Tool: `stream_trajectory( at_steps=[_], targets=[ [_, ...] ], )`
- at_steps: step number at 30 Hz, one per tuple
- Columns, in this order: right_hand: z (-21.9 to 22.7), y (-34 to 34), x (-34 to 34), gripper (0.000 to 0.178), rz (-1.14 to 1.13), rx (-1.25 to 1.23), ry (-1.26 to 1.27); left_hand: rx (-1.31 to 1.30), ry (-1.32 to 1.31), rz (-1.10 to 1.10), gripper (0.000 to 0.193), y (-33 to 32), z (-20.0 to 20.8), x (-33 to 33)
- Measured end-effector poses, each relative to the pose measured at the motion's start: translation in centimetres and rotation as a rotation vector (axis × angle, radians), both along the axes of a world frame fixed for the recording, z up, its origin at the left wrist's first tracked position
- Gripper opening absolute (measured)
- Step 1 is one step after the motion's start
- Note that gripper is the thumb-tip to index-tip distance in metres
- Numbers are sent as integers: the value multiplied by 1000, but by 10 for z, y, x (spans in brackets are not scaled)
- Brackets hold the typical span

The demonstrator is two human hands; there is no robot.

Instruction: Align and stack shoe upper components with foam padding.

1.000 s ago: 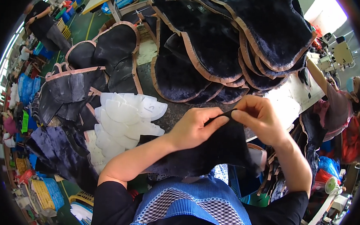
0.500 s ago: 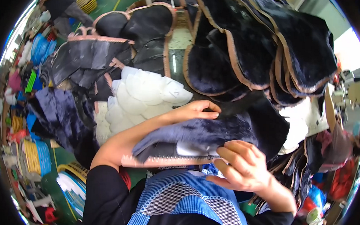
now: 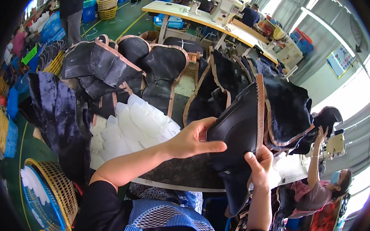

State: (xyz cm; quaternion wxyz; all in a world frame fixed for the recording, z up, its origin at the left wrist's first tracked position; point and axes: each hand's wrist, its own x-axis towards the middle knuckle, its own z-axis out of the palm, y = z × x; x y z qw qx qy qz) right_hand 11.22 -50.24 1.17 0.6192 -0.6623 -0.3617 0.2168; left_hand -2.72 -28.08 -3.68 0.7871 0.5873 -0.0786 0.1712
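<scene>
A black leather boot upper (image 3: pixel 236 128) with a pinkish-brown zigzag-edged strip stands raised and tilted over the worktable's front. My left hand (image 3: pixel 194 140) grips its left side, thumb stretched across the front and fingers partly hidden behind. On the lower right edge, beside the strip, my right hand (image 3: pixel 260 162) pinches it with the thumb in front. White overlapping rounded pieces (image 3: pixel 141 120) lie left of my left hand. Behind the raised upper, fur-lined black uppers (image 3: pixel 288 105) are piled. More leather uppers (image 3: pixel 162 65) lie at the back left.
Dark furry pieces (image 3: pixel 53 105) hang off the table's left side. A yellow basket (image 3: pixel 64 188) stands at lower left. Sewing machines (image 3: pixel 227 9) line a long table behind. At right, a co-worker (image 3: pixel 320 195) has an arm raised; another person (image 3: pixel 71 11) stands far left.
The upper has gone from low before my apron, furry side showing, to raised farther right with its leather side showing. My right hand has taken its edge. The view has tilted up.
</scene>
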Motion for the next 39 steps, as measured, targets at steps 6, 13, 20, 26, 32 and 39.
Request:
stream_trajectory(
  at_steps=[6,13,20,26,32,39],
  targets=[
    [2,2,-13,32,26,17,47,-203,-11,-28,36,-4,7,0],
    [1,7,-26,28,157,12,-46,-136,86,-1,25,18,53,26],
    [-11,27,-28,35,89,-24,-85,-207,6,134,21,22,52,9],
    [-15,4,-30,30,7,-96,-187,353,-233,501,40,7,35,48],
    [9,43,-48,54,258,-103,-477,231,-242,446,44,25,24,35],
    [51,84,-86,21,546,-68,-1287,-120,-249,662,27,109,33,-23]
  ],
)
